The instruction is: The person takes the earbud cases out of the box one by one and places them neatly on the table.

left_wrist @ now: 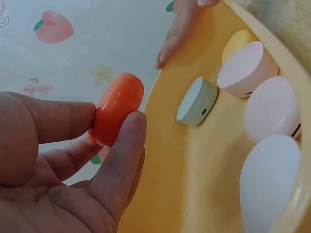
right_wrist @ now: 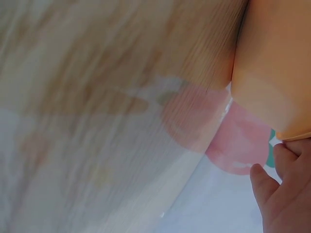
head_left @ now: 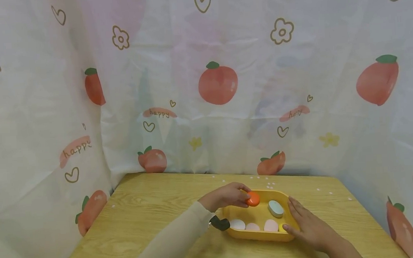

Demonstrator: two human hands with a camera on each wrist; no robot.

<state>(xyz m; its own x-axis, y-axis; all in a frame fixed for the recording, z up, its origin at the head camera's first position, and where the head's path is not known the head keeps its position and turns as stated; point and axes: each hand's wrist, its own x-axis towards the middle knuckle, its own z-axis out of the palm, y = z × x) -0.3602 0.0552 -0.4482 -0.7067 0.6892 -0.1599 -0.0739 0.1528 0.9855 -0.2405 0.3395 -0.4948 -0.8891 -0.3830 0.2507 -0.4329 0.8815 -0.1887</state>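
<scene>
My left hand (head_left: 231, 196) pinches a glossy orange rounded disc (left_wrist: 119, 108) between thumb and fingers, up at the far left part of a yellow tray (head_left: 261, 237). Along the tray's right rim rests my right hand (head_left: 309, 225), its fingers laid straight on the edge and the thumb near the inside. Inside the tray, a pale green disc (left_wrist: 198, 102) leans at the right. Two pink discs (left_wrist: 249, 69), a white disc (left_wrist: 271, 182) and a yellow piece (left_wrist: 238, 44) lie along the near wall. Small dark marks show on the green and pink ones.
The tray stands on a wood-grain table (head_left: 154, 209). Tiny white specks (head_left: 270, 186) are scattered behind it. A white curtain (head_left: 176, 80) with fruit prints hangs around the back and sides. A dark strap piece (head_left: 220, 223) sits at the left wrist.
</scene>
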